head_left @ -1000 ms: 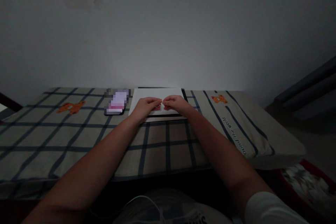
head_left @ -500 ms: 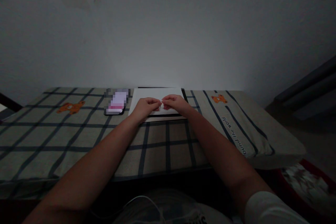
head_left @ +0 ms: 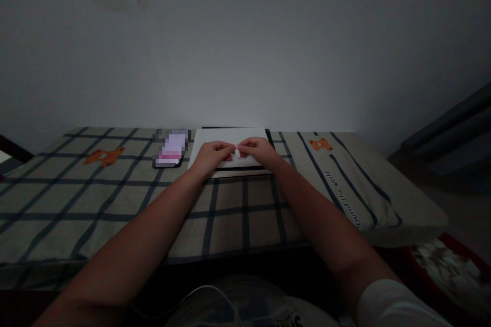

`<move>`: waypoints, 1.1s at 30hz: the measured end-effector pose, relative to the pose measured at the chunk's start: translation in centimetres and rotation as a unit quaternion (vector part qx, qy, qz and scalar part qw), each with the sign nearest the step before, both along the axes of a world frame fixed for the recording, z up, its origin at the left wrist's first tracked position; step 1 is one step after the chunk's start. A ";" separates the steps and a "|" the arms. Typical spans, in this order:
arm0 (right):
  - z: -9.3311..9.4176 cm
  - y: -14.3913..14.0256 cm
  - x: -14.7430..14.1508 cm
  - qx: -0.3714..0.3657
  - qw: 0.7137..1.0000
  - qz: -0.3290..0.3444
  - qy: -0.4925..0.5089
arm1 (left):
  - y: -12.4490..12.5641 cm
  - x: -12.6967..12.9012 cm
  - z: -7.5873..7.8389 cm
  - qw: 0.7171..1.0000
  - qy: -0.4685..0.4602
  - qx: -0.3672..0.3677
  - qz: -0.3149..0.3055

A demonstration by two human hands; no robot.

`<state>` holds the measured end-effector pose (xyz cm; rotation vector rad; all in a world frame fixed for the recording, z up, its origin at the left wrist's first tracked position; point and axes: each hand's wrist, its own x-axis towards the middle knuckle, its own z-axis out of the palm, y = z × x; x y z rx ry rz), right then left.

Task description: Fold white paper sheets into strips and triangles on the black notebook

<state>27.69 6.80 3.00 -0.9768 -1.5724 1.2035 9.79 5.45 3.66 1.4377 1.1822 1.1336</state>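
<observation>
Dim room, plain grey wall behind. Both hands far out over a white sheet (head_left: 215,138) lying on a dark-edged board (head_left: 245,168), itself flat on a checked cloth (head_left: 115,199) with dark grid lines.

Left hand (head_left: 210,155) curled, fingers narrow and drawn together, tips pinching one side of a small white scrap (head_left: 237,153). Right hand (head_left: 260,149) likewise curled, thumb and forefinger closed on the other side of that scrap. Fingertips of the two hands almost touching, the scrap caught between them just above the sheet, near the sheet's middle. Too small and too dark to tell the scrap's shape or whether it is folded.

Forearms bare, stretched from the bottom corners toward the middle; a white sleeve (head_left: 399,306) at the right elbow.

Just left of the sheet, a phone (head_left: 171,149) flat on the cloth, screen blurred out, apart from the left hand. Orange bear prints on the cloth, one (head_left: 104,156) far left and another (head_left: 320,144) to the right of the board. A line of printed lettering (head_left: 343,199) along the right side of the cloth. A thin white cable (head_left: 215,294) across the lap at the bottom edge.
</observation>
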 end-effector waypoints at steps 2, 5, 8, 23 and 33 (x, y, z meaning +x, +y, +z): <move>-0.2 0.1 0.0 0.006 1.000 0.002 -0.003 | 0.1 -0.2 0.0 0.999 0.032 0.019 0.000; -0.4 0.3 -0.1 0.007 1.000 0.002 -0.003 | 0.2 -0.5 0.0 0.993 0.108 0.056 -0.001; -0.6 0.3 -0.2 0.002 1.000 0.001 -0.009 | 0.1 -0.6 0.0 0.984 0.156 0.088 0.003; -0.3 0.2 -0.1 0.049 0.998 -0.035 0.011 | -0.6 0.1 0.3 0.995 0.091 0.003 -0.035; -0.9 0.6 -0.2 0.101 0.995 -0.011 0.025 | -0.2 0.2 0.0 0.998 0.014 -0.049 -0.029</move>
